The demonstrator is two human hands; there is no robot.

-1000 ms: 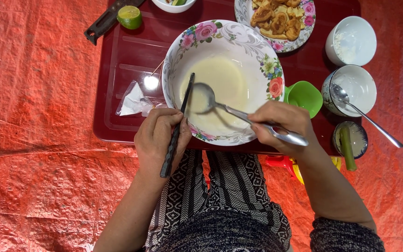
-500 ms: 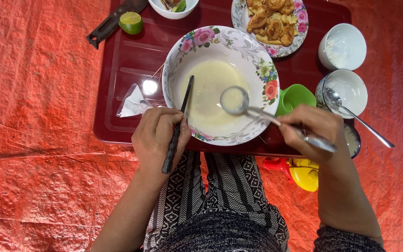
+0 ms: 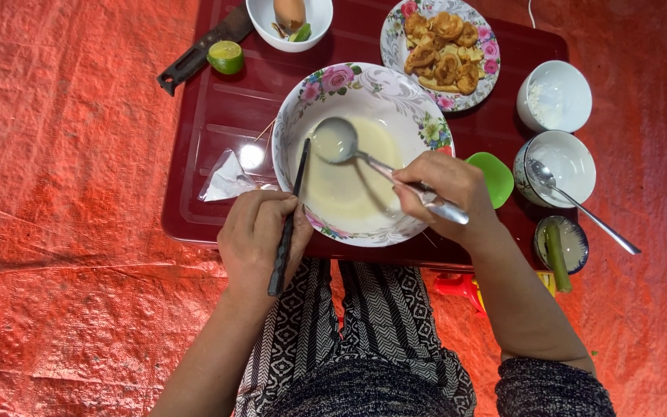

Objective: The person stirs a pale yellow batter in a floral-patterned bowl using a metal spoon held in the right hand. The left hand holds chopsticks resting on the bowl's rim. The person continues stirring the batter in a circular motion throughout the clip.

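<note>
A large floral bowl of pale batter stands on a dark red tray table. My right hand holds a metal ladle whose cup, filled with batter, hangs over the bowl's far left part. My left hand grips a pair of dark chopsticks at the bowl's near left rim, their tips pointing into the bowl.
On the tray are a floral plate of fried pieces, a white bowl with an egg, a lime half, a knife, a clear plastic bag, a green cup, white bowls and a spoon. Orange tarp covers the floor.
The ladle left the batter, swung right and lifted, and is now back over the bowl's left part, full. My left hand with the chopsticks stayed put.
</note>
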